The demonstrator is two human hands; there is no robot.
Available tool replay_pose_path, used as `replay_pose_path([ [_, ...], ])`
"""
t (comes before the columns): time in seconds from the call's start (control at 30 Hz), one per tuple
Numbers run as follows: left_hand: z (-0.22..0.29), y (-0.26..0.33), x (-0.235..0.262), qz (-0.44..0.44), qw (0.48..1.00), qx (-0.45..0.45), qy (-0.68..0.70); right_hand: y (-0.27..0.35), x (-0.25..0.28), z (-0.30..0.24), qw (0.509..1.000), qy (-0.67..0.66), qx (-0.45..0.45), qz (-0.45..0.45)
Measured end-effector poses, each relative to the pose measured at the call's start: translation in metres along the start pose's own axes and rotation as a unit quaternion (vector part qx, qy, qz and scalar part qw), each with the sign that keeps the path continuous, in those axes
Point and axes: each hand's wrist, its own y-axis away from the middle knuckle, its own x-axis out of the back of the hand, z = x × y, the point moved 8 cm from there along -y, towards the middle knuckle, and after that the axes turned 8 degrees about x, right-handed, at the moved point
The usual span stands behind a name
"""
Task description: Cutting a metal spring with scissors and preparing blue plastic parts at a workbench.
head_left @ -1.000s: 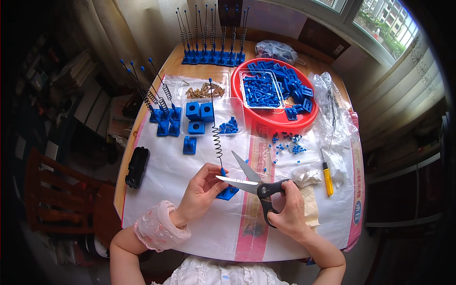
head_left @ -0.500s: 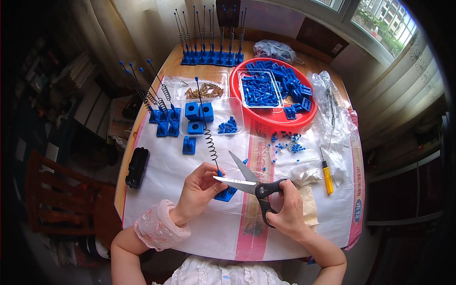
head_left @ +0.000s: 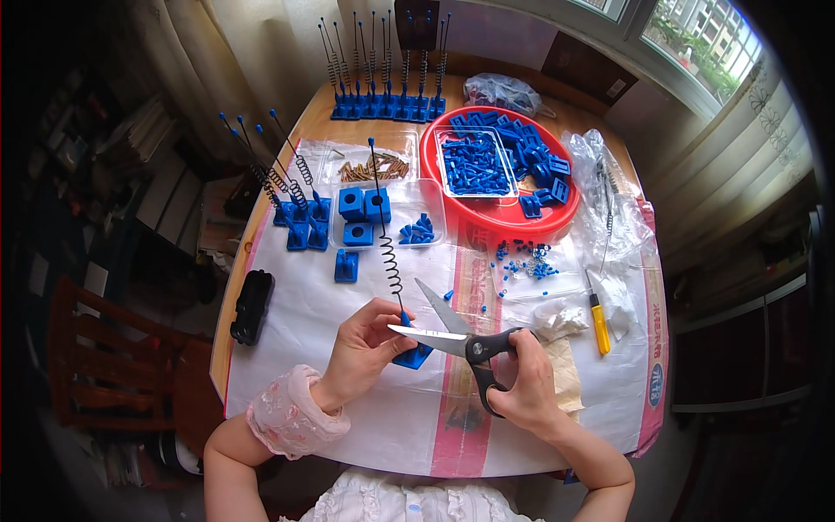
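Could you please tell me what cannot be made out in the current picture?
- Head view: part of the held blue stand, hidden by the left hand and the scissors.
- Head view: contents of the plastic bag, obscured by its crumpled film.
- Head view: exact shapes of the tiny parts, too small.
- Head view: white clothing, cut off by the lower edge.

A ruffled white top (head_left: 374, 503) is worn with a pink floral cuff (head_left: 298, 416).

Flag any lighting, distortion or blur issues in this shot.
Head view: window upper right is brightest, chair at left sits in gloom; head view: table looks bowed, picture rim fades black; head view: scissors show no obvious motion blur.
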Motion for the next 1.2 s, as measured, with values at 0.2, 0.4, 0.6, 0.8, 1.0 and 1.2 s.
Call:
replay_pose_path([
  [0.2, -0.002, 0.000, 0.001, -0.003, 1.000, 0.004, 0.009, 0.001, 0.000, -0.001, 1.000, -0.002, 0.001, 0.007],
  [0.4, -0.006, 0.000, 0.000, -0.012, 0.998, 0.037, 0.041, 0.001, -0.001, 0.000, 1.000, -0.004, -0.005, 0.003],
  [0.6, -0.015, 0.001, -0.001, -0.020, 0.992, 0.083, 0.088, 0.000, 0.000, -0.001, 1.000, -0.007, 0.002, 0.011],
  [0.8, -0.011, 0.000, 0.000, -0.020, 0.997, 0.058, 0.043, -0.001, 0.000, -0.002, 1.000, -0.018, 0.013, 0.011],
  [1.0, -0.003, 0.000, 0.000, -0.022, 0.999, 0.023, 0.013, -0.001, 0.001, -0.003, 1.000, -0.011, 0.011, 0.009],
  [1.2, -0.006, 0.000, -0.001, -0.034, 0.998, 0.045, 0.033, 0.001, -0.001, 0.001, 1.000, -0.014, 0.000, 0.003],
])
